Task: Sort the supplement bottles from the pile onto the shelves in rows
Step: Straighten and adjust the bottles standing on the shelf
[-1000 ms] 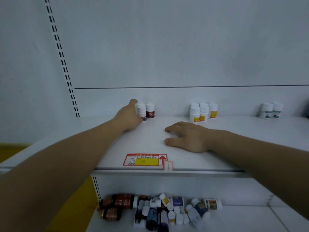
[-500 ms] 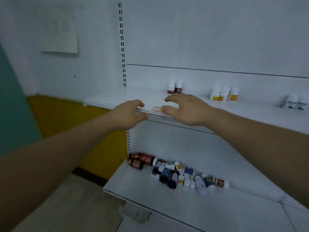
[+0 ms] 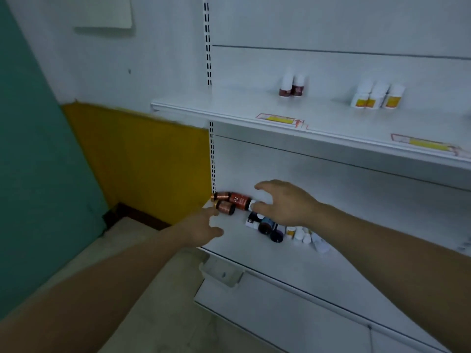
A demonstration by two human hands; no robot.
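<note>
While both bare forearms stretch toward the smooth white lower shelf [image 3: 254,258], I see the left hand [image 3: 201,229] loosely spread and holding nothing, its fingertips just beside a small brown bottle [image 3: 225,208] with a shiny coppery cap. The right hand [image 3: 283,202] arches palm-down, fingers splayed and empty, over the pile [image 3: 270,229] of glossy cylinders lying on their sides. Its thumb seems to meet the white cap of a red bottle [image 3: 239,200], though blur leaves that unclear. Above both hands, on the upper shelf [image 3: 229,105], maroon-labelled bottles [image 3: 291,84] and yellow-labelled bottles [image 3: 377,96] stand upright.
</note>
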